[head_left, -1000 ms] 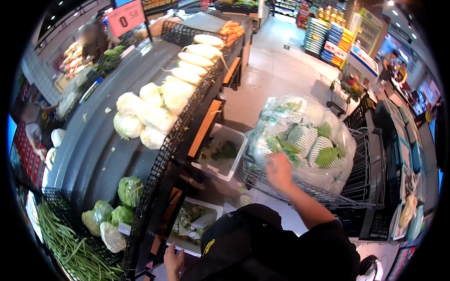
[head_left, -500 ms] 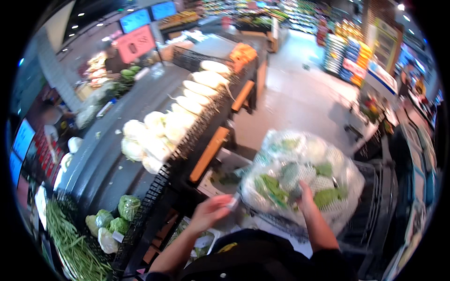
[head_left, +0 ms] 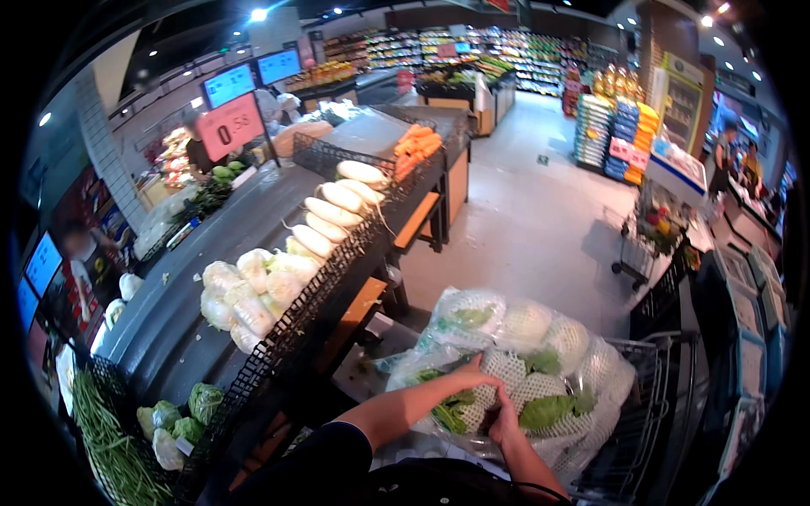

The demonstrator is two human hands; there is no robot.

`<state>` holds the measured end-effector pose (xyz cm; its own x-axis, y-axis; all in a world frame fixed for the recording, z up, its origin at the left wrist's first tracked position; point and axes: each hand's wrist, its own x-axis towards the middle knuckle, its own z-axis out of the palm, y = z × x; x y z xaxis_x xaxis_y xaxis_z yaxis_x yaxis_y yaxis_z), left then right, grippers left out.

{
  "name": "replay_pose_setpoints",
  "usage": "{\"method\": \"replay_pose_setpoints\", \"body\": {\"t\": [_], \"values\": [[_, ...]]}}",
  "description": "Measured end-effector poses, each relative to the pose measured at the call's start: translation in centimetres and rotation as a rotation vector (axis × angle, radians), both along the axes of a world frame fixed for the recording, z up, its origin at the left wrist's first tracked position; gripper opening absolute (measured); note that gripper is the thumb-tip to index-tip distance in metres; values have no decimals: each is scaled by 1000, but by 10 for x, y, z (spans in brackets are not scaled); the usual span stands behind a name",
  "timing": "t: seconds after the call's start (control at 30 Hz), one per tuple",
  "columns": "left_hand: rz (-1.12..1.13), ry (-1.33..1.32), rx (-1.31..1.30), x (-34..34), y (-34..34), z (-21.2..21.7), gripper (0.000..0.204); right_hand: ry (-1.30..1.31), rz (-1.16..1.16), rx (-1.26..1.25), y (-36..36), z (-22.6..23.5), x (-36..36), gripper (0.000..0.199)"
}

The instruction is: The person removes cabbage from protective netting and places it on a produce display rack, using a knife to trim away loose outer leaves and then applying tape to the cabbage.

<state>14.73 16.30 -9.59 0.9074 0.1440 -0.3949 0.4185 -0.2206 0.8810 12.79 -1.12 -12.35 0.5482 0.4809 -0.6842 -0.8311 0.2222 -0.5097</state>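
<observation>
We stand at a long grey display counter (head_left: 253, 228) running from 7 to 12 o'clock, edged by a black wire fence (head_left: 312, 295). On it, going away from us: a loose bed of thin green beans (head_left: 105, 438) at 8 o'clock, four or so small green cabbages (head_left: 181, 417), a pile of about eight pale napa cabbages (head_left: 249, 291) in film, five long white radishes (head_left: 333, 211) lying side by side, then a heap of orange carrots (head_left: 418, 142), too many and too small to count.

At 5 o'clock a metal wire cart (head_left: 658, 422) holds one big clear plastic bag (head_left: 523, 371), bulging and crinkled. Inside we count about six round cabbages (head_left: 527, 325), each in white foam netting, with loose green leaves between them.

Both our hands are on that bag. Our left hand (head_left: 464, 375) lies across its near side, fingers pressed together and curled over the plastic. Our right hand (head_left: 504, 417) is just beside it, touching it, fingers bent and pinching the film and netting at the bag's lower front.

Beyond the cart, at 2 o'clock, one smaller trolley (head_left: 650, 240) of mixed goods stands on the smooth pale floor (head_left: 523, 219). Two blue screens (head_left: 253, 74) hang at 11 o'clock above one red price sign (head_left: 229, 126).
</observation>
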Motion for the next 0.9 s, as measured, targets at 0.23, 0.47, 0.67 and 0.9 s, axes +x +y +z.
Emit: {"method": "replay_pose_setpoints", "body": {"t": [0.23,0.47,0.67,0.9], "values": [[57,-217,6,-46,-3,51,76,-319,-40,-137,-11,61,-30,53],[346,-375,-468,-135,19,139,84,-863,127,74,-27,134,-38,26],[595,-747,-440,-222,26,157,99,-223,398,452,52,185,-35,68],[536,-919,-873,-377,41,165,92,-815,694,652,151,215,-126,90]]}}
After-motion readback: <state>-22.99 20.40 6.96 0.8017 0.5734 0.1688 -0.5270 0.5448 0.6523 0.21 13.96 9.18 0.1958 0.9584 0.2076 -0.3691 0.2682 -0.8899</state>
